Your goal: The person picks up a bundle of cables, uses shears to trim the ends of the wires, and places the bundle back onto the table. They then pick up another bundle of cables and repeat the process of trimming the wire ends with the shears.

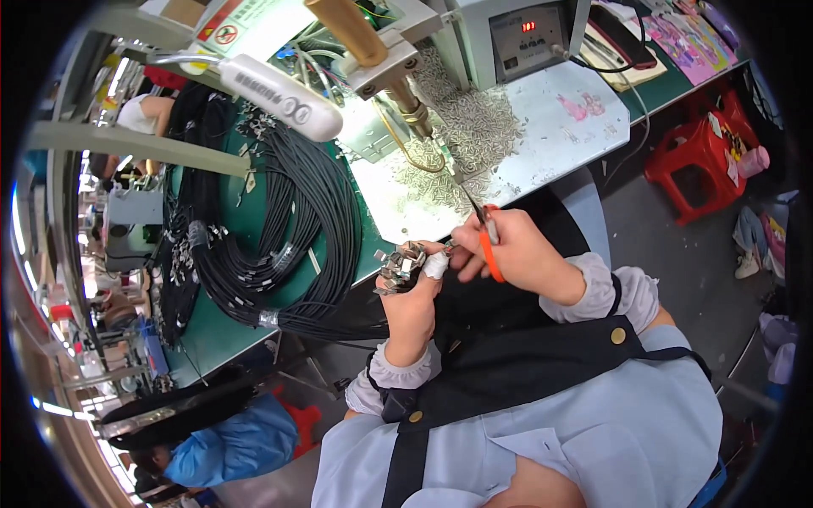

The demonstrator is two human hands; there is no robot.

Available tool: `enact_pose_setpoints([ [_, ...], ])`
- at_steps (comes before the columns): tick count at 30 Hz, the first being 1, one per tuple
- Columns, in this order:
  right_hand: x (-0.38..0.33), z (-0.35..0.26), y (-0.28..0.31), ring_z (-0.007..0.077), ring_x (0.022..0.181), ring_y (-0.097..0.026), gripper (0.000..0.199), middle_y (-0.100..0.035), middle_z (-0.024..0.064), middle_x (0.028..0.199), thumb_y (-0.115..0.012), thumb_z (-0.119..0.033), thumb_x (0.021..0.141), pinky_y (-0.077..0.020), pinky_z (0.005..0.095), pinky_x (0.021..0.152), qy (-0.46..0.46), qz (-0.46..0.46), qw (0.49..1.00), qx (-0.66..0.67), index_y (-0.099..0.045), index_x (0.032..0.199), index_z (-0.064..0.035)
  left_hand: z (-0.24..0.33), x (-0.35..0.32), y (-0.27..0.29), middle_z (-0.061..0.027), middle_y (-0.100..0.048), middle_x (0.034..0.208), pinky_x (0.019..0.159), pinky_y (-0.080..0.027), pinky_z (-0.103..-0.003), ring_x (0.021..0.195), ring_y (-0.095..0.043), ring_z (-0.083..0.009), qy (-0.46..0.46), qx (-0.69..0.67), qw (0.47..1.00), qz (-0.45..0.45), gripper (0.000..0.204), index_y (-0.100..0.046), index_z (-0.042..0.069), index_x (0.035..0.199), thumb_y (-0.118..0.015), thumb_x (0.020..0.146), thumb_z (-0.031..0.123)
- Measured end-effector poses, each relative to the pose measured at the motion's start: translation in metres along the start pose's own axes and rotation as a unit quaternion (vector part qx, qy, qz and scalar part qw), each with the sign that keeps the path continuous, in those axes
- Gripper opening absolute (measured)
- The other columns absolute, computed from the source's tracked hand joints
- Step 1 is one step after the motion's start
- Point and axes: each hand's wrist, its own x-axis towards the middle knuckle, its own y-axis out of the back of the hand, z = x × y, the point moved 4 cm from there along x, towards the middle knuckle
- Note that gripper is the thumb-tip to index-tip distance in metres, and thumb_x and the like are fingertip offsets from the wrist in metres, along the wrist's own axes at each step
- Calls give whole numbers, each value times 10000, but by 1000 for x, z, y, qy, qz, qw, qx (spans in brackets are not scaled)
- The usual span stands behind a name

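My left hand (410, 320) is closed around a bunch of small silvery metal connectors (398, 266) that fan out above its fingers. White tape (435, 265) wraps one of its digits. Close beside it, my right hand (527, 254) grips a pair of scissors with orange handles (490, 256); their dark blades point up and away from me. The right fingertips meet the left thumb at a small metal piece, partly hidden by the fingers. Just beyond both hands is the front edge of a white work plate (555, 157), strewn with small metal pins (478, 127).
A press head (408, 106) stands over the plate, below a white lamp (284, 97). Coiled black cables (318, 199) cover the green table to the left. A grey control box (533, 42) sits behind. Red stools (699, 165) stand at right; a person in blue (233, 449) is lower left.
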Motion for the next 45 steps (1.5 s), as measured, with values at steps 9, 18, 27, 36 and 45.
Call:
enact_pose_setpoints([
  [9, 17, -10, 10, 117, 426, -459, 126, -465, -22, 536, -554, -199, 779, -350, 226, 408, 294, -15, 911, -287, -555, 740, -79, -1, 13, -10, 3, -442, 599, 429, -267, -201, 455, -342, -50, 201, -222, 953, -40, 84, -510, 21, 864, -551, 797, -8],
  [18, 6, -32, 12, 135, 462, -479, 123, -456, -24, 550, -594, -134, 679, -358, 240, 429, 455, 69, 735, -498, -559, 795, -115, 0, 16, -8, -16, -469, 645, 429, -280, -219, 461, -356, -64, 222, -150, 962, -62, 107, -510, 10, 886, -547, 789, -16],
  [27, 15, 9, 15, 101, 512, -535, 79, -518, 14, 610, -573, -60, 767, -390, 215, 471, 91, -2, 996, -10, -525, 828, -44, 8, 19, -8, -43, -538, 755, 461, -322, -222, 526, -424, -89, 44, 65, 997, 2, 200, -526, -17, 916, -615, 736, -17],
  [36, 1, 2, 22, 147, 459, -547, 279, -479, 39, 486, -698, -245, 697, -388, 259, 414, 109, 3, 952, -287, -519, 677, -32, 7, 17, -10, -32, -460, 645, 441, -290, -230, 477, -370, -88, 106, -77, 991, 9, 159, -509, -18, 912, -564, 763, -23],
  [45, 5, 25, 21, 209, 431, -535, 265, -502, 84, 474, -653, -207, 735, -407, 292, 422, 101, -7, 953, -287, -503, 633, -14, 10, 30, -12, -12, -398, 581, 437, -279, -228, 448, -333, -81, 108, 30, 994, 15, 139, -498, -2, 921, -540, 788, 0],
])
